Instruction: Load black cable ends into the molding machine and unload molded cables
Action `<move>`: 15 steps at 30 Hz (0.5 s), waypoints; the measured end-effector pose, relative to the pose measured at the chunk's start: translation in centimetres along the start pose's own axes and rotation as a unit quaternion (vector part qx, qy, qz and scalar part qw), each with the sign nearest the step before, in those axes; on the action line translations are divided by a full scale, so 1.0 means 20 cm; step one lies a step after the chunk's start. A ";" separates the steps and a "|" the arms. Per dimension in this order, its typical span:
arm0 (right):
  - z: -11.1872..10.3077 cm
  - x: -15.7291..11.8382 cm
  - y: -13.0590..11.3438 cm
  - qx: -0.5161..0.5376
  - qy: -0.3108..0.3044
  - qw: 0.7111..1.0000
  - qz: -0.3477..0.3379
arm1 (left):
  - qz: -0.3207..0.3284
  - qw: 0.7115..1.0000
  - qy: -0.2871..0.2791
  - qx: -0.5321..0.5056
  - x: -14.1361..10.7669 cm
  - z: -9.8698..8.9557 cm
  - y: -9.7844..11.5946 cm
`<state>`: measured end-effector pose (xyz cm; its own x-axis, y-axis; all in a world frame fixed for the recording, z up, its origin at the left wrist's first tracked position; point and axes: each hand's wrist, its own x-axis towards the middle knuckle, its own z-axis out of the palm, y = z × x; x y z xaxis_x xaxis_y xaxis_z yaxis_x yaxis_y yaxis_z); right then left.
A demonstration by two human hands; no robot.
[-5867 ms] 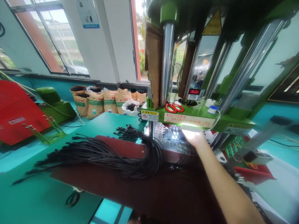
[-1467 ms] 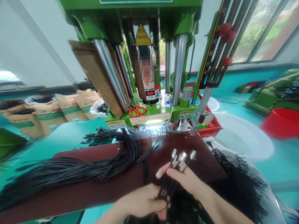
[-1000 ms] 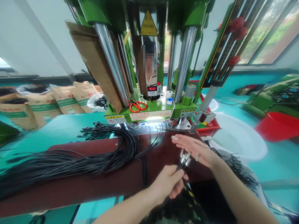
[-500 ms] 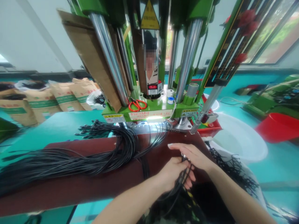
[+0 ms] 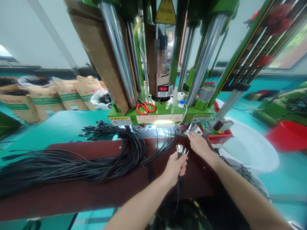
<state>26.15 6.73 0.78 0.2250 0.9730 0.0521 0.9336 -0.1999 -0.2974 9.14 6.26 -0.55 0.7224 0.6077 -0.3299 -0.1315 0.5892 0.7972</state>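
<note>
Left hand [image 5: 176, 167] closed round thin black cables [image 5: 178, 191], metal connectors [image 5: 181, 149] fanned above fist, over brown worktop [image 5: 115, 195]. Right hand [image 5: 198, 145] partly curled at dark bar [image 5: 181, 135] by green press [image 5: 168, 111]; cannot tell if gripping. Cable bundle [image 5: 79, 164] covers worktop's left; brown surface shows between hands. White tub [image 5: 251, 143] beyond right edge.
</note>
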 end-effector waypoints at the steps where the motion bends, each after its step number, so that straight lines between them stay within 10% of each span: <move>1: 0.01 0.00 -0.01 -0.007 -0.009 1.000 -0.001 | 0.000 1.000 0.000 -0.004 0.00 0.00 0.00; 11: -0.08 -0.26 -0.07 0.153 -0.175 0.970 0.076 | 0.014 1.000 -0.012 -0.015 -0.04 0.00 0.00; 15: -0.04 -0.46 -0.07 0.351 -0.128 0.915 0.150 | -0.007 1.000 -0.017 0.024 -0.04 0.01 -0.01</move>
<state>23.07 -2.08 1.42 0.2851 0.8999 -0.3299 0.4104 -0.4257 -0.8064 8.73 5.62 -0.34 0.7465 0.5807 -0.3249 -0.0892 0.5712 0.8160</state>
